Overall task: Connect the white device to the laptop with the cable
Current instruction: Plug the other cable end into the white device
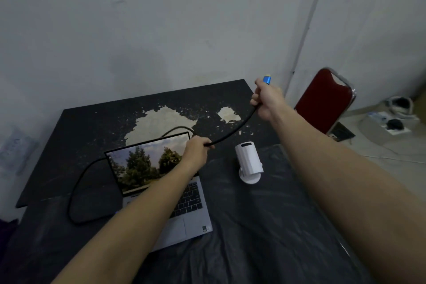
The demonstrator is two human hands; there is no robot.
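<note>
You hold the black cable (232, 132) in 2 places: your right hand (267, 101) is closed around it just behind the blue plug (267, 80), raised over the far right of the table (92, 127), and your left hand (196, 148) pinches it mid-run above the laptop (161, 191) screen. The other end loops round the laptop's left side toward its near-left edge; whether it is plugged in there you cannot tell. The white device (249, 161) stands just right of the laptop. Next, probably bring the plug down to the device; no port shows from here, so find it first. Steady the device, since it may tip. Right of it the cloth is open; the red chair (322, 101) stands well apart.
</note>
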